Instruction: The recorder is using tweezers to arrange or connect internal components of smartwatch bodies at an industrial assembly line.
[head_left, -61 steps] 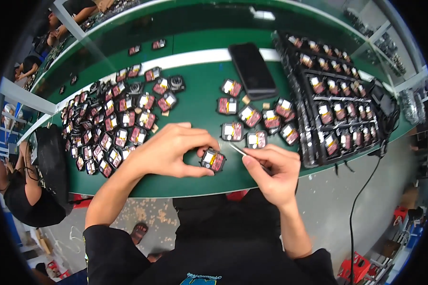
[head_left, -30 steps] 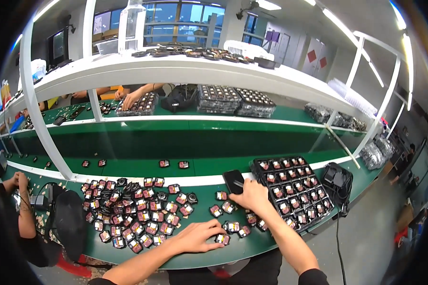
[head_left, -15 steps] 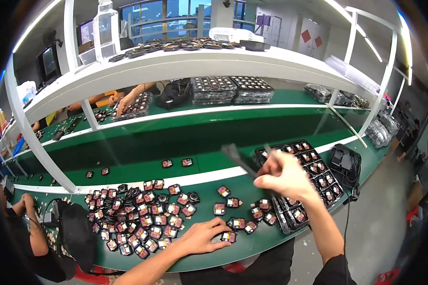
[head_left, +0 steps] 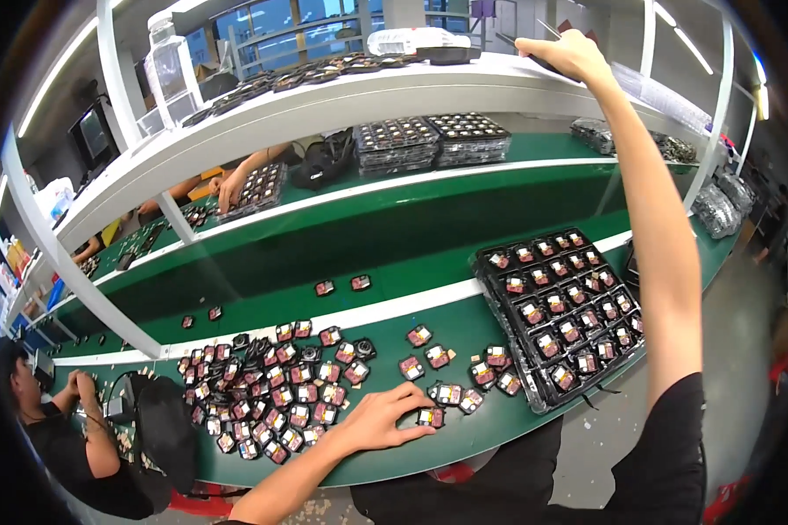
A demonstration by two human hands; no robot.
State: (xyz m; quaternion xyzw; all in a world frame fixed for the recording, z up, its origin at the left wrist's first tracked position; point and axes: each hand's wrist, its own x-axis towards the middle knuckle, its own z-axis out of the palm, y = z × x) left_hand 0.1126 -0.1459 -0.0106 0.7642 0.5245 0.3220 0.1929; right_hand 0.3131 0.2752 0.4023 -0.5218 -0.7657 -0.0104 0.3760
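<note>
My left hand [head_left: 383, 422] rests on the green table, thumb and fingertips around the edges of a small black square-cornered device [head_left: 430, 417] with a pink-and-white face. My right arm is raised, and my right hand [head_left: 569, 54] is closed in front of the white shelf, holding a dark item with a thin rod whose kind I cannot make out. Several loose devices [head_left: 447, 394] lie just right of my left hand. To its left spreads a large heap of the same devices [head_left: 276, 398]. A black compartment tray [head_left: 517, 350] with devices in its cells stands at the right.
The white shelf [head_left: 341, 101] crosses overhead, bearing flat dark parts and a clear bottle [head_left: 173, 74]. Stacked trays [head_left: 397, 144] stand on the far bench. A co-worker's hand [head_left: 232, 185] is at a tray there; another person [head_left: 87, 429] sits at the left beside a black bag [head_left: 162, 429].
My right hand has risen from above the tray to the shelf, carrying the dark item. My left hand stays at the same device. The view has shifted slightly.
</note>
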